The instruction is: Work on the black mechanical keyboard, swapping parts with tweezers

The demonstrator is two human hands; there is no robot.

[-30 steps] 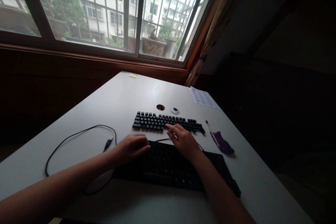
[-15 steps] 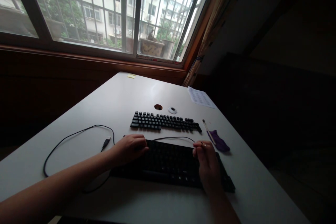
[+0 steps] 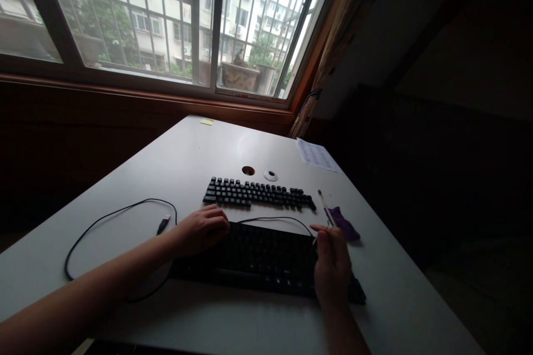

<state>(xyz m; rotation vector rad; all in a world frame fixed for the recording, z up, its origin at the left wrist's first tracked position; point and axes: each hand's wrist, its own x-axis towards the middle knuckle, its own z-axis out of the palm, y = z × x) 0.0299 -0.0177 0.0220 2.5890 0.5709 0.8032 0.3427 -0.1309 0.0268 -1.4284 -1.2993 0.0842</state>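
A black keyboard (image 3: 266,260) lies across the near part of the table; its dark surface shows little detail apart from a few pale spots along the lower row. My left hand (image 3: 206,227) has its fingers curled over the keyboard's upper left edge, gripping it. Over the right part is my right hand (image 3: 333,249), thumb and fingers pinched together. A thin pale tip pokes out below the pinch, too small to name. Beyond the keyboard, loose black keycaps (image 3: 258,194) are laid out in keyboard order.
A stick with a dark tip (image 3: 325,207) lies against a purple cloth (image 3: 345,224) on the right. The keyboard's cable (image 3: 110,214) loops leftward to a USB plug (image 3: 164,224). Farther off are a round hole (image 3: 248,171), a white ring cover (image 3: 270,176) and a printed sheet (image 3: 317,155).
My right hand has tilted and shifted slightly relative to the keyboard, with its index finger stretched a little more. My left hand stays at the keyboard's edge. The whole view has shifted slightly.
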